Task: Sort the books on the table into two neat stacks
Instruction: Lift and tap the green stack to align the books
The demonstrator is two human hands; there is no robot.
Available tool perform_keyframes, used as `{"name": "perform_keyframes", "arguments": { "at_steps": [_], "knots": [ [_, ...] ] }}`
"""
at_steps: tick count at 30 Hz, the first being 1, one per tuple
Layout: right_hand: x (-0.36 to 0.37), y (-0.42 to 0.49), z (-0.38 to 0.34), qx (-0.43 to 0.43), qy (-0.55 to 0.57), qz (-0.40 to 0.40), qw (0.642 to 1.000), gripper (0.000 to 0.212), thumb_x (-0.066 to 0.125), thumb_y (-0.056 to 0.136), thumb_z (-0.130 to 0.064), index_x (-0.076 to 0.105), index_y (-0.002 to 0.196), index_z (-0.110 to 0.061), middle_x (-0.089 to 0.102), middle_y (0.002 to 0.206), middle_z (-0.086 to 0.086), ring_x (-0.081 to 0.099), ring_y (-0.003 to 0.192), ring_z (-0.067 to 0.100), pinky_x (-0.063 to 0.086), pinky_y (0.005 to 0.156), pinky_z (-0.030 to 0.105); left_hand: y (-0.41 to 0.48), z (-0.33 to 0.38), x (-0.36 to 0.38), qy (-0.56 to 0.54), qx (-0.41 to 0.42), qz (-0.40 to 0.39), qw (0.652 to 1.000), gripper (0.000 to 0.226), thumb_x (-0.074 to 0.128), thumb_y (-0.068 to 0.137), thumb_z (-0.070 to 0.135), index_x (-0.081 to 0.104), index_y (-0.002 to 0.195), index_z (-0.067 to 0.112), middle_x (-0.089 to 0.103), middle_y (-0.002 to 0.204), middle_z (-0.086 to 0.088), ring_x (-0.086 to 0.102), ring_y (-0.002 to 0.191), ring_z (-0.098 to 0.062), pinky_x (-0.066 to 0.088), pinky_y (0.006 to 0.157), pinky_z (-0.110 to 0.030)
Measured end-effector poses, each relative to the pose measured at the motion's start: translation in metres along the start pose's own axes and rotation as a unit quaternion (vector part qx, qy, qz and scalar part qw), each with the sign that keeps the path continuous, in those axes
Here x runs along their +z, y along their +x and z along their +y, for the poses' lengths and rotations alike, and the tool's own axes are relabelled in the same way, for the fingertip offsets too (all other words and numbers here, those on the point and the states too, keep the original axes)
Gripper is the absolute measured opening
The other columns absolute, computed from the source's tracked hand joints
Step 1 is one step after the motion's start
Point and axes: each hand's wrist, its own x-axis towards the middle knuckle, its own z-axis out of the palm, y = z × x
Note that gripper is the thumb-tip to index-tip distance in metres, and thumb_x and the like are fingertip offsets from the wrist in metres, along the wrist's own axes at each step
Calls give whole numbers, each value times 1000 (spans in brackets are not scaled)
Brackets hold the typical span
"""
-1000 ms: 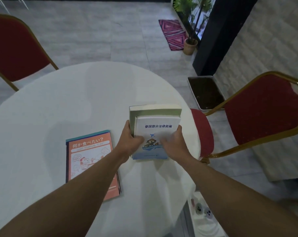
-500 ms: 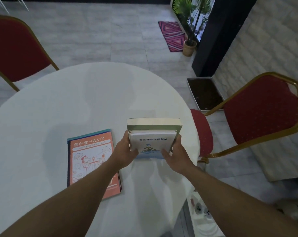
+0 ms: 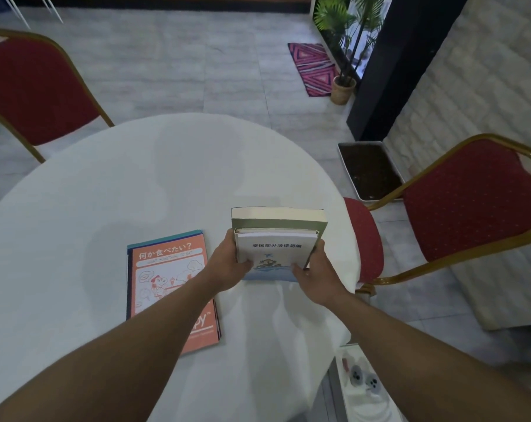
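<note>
Right now I have both hands on the stack at the right side of the round white table [image 3: 136,184]: my left hand [image 3: 227,263] clamps its left edge with the thumb laid on the cover, and my right hand [image 3: 316,275] clamps the right edge the same way, so both are closed on the books rather than spread. On top is the white book [image 3: 275,251] with blue characters and a small boat picture; under it sits a thicker green-covered book [image 3: 276,222] whose pale page block faces away from me and juts out past the white one. The stack looks tilted, far end raised, but I cannot tell whether its near end touches the cloth, since my hands cover it. It sits close to the table's right rim, with little cloth left on that side before the drop to the red chair [image 3: 468,202], whose seat tucks in just beside the edge. To the left there is plenty of room: the orange booklet [image 3: 167,278] lies flat, well apart from the stack, with a blue edge of something thinner showing beneath it. My left forearm crosses its lower right corner, hiding part of the print. Far across, the tabletop is bare to the rim. A second red chair [image 3: 29,92] is cut off at the left border. Below the right rim, small objects in a pale tray [image 3: 361,394] are too blurred to name.
</note>
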Motion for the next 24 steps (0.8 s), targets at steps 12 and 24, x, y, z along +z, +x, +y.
{"name": "perform_keyframes", "arguments": {
  "at_steps": [12,24],
  "knots": [
    [2,1,-2,9,-23,1,1000,51,60,91,-13,27,123,-35,49,123,-6,51,114,11,45,97,27,1,-7,-3,16,2,21,1000,60,63,85,-1,40,138,18,58,125,3,56,117,-21,54,95,-36],
    [4,-4,-7,7,-18,-8,1000,54,59,93,-8,30,139,-14,47,127,0,47,118,14,40,101,27,-2,-15,2,42,-20,24,999,58,58,89,-1,36,141,15,52,135,-3,49,122,-21,46,105,-41]
  ]
}}
